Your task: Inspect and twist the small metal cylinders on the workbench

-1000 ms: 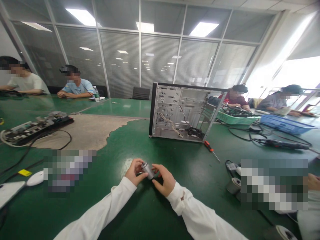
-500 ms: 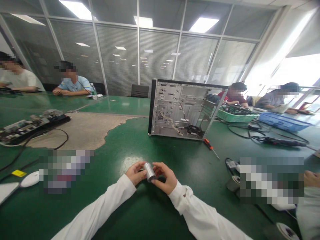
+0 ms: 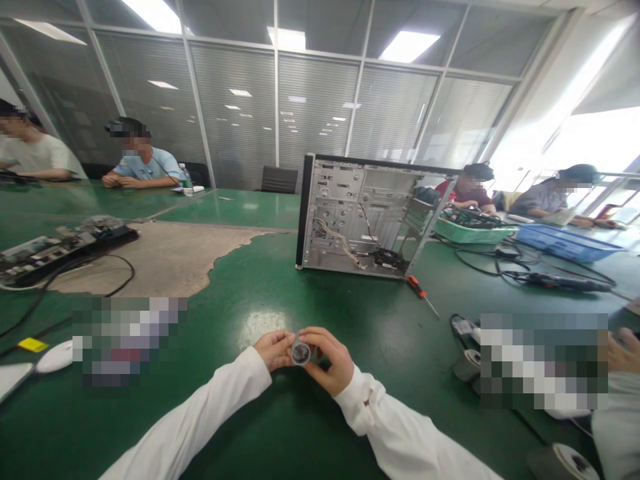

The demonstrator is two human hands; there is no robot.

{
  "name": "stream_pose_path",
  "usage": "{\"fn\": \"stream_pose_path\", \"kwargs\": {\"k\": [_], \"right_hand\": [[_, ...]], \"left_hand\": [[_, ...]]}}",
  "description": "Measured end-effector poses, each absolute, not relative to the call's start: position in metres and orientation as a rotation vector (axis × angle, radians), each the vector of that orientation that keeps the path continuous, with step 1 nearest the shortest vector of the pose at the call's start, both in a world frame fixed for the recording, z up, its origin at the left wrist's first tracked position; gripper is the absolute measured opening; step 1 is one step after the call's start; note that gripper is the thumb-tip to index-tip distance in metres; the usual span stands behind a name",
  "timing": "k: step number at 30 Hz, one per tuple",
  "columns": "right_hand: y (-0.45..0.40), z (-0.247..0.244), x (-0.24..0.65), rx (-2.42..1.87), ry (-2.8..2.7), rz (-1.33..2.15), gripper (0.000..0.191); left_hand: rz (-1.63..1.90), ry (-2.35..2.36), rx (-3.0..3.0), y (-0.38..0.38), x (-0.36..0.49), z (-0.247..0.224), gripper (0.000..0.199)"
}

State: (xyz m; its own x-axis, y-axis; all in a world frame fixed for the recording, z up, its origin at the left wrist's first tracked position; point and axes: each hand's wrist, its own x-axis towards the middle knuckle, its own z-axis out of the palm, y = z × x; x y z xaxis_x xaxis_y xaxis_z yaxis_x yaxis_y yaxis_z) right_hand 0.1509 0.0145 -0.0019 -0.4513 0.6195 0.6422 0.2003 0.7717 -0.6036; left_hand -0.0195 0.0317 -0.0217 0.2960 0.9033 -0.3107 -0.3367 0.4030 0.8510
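**A:** What's the head cam catching?

**B:** The person is pinching a small metal cylinder [image 3: 301, 352] end-on between the left hand [image 3: 273, 351] and the right hand [image 3: 324, 361], both gripping it narrowly, over a green table mat [image 3: 240, 400].

**A:** Anything close by?

**B:** Yeah, a bare PC chassis [image 3: 361, 217] is standing ahead, a red-handled screwdriver [image 3: 423, 295] lying just beside it.

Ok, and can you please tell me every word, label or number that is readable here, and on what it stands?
No text can be read here.
Metal cylinder between the left hand and right hand: no readable marking on its end.
Yellow label on the green table: too small and blurred to read.
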Motion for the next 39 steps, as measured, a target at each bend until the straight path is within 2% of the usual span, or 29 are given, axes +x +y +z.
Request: {"fn": "stream_pose_path", "kwargs": {"k": [7, 14, 20, 25, 31, 39], "right_hand": [[0.011, 0.003, 0.149, -0.62, -2.014, 0.525, 0.036], [0.01, -0.001, 0.146, -0.713, -1.948, 0.557, 0.043], [0.017, -0.01, 0.145, -0.731, -1.847, 0.701, 0.056], [0.023, -0.014, 0.145, -0.764, -1.778, 0.849, 0.052], [0.025, -0.016, 0.145, -0.791, -1.761, 0.95, 0.04], [0.029, -0.023, 0.145, -0.803, -1.674, 1.084, 0.034]], "left_hand": [[0.757, 0.709, 0.748, 0.03, -0.026, -0.024, 0.044], [0.65, 0.558, 0.735, 0.025, -0.029, -0.016, 0.043], [0.546, 0.58, 0.613, 0.028, -0.028, -0.019, 0.067], [0.571, 0.642, 0.515, 0.03, -0.027, -0.014, 0.075], [0.597, 0.631, 0.485, 0.027, -0.025, -0.004, 0.073], [0.674, 0.669, 0.388, 0.026, -0.024, 0.001, 0.075]]}}
